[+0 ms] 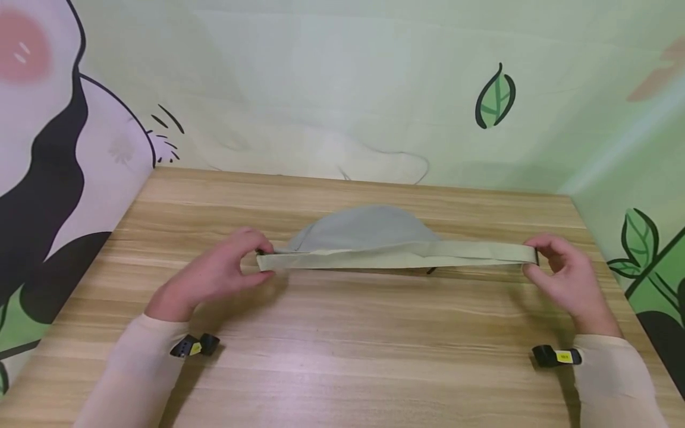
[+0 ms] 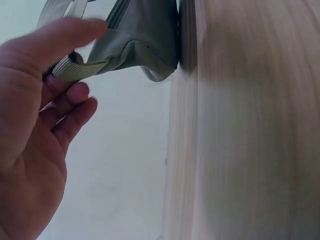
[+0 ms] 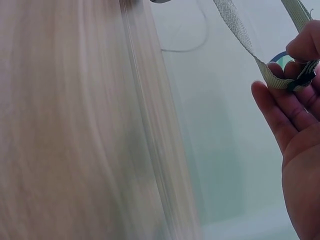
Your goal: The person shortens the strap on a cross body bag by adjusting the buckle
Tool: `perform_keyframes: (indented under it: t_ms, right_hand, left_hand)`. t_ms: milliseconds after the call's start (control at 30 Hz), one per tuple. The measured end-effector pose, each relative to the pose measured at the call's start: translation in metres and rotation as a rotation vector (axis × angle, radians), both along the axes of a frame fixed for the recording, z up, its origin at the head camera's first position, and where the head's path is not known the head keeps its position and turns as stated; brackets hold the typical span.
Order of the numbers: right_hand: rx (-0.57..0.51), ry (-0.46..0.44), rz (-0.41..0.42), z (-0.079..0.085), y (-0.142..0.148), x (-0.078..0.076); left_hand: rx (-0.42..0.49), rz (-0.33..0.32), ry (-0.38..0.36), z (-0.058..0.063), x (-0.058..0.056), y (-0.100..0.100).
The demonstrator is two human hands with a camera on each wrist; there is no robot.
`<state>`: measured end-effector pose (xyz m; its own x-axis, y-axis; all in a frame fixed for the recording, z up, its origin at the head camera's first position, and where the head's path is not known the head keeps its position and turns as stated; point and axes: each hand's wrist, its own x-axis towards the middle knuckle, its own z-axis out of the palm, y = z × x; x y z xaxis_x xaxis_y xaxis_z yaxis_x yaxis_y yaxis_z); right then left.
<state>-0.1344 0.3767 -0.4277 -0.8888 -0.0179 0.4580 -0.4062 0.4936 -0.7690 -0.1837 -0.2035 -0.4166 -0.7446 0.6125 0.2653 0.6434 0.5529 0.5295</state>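
Observation:
A grey fabric waist bag (image 1: 369,226) lies on the wooden table, its rounded side facing the wall. Its pale green webbing strap (image 1: 471,252) runs straight across the front of it between both hands. My left hand (image 1: 216,270) pinches the strap close to the bag's left end; in the left wrist view a fold of webbing (image 2: 75,70) sits between thumb and fingers. At the far right end, my right hand (image 1: 567,276) pinches the strap's loop. There the right wrist view shows a dark piece (image 3: 302,80) on the webbing among the fingers.
The wooden table (image 1: 342,345) reaches back to a pale green wall covering (image 1: 321,89) with printed leaves and a cartoon animal. Another printed covering (image 1: 642,178) borders the right side. Black camera bands (image 1: 195,345) are worn on both sleeved wrists.

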Motion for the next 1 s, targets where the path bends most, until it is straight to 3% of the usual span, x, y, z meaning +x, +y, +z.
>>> perform_keyframes:
  t_ms: [167, 467, 567, 833, 1000]
  right_hand:
    - [0.001, 0.009, 0.015, 0.002, -0.002, 0.0]
    - [0.006, 0.006, -0.007, 0.006, -0.006, -0.001]
    - [-0.046, -0.003, -0.012, 0.005, -0.007, -0.002]
    - [-0.146, 0.064, 0.093, 0.006, -0.023, -0.013]
    - [-0.139, 0.101, 0.156, 0.005, -0.032, -0.018]
  left_hand:
    - [0.032, 0.034, 0.073, 0.0, -0.003, -0.004]
    - [0.094, 0.054, 0.08, 0.005, -0.005, -0.019]
    - [0.106, 0.037, 0.068, 0.006, -0.006, -0.019]
    - [0.063, -0.032, 0.065, 0.007, -0.008, -0.016]
    - [0.029, -0.028, 0.042, 0.006, -0.009, -0.011]
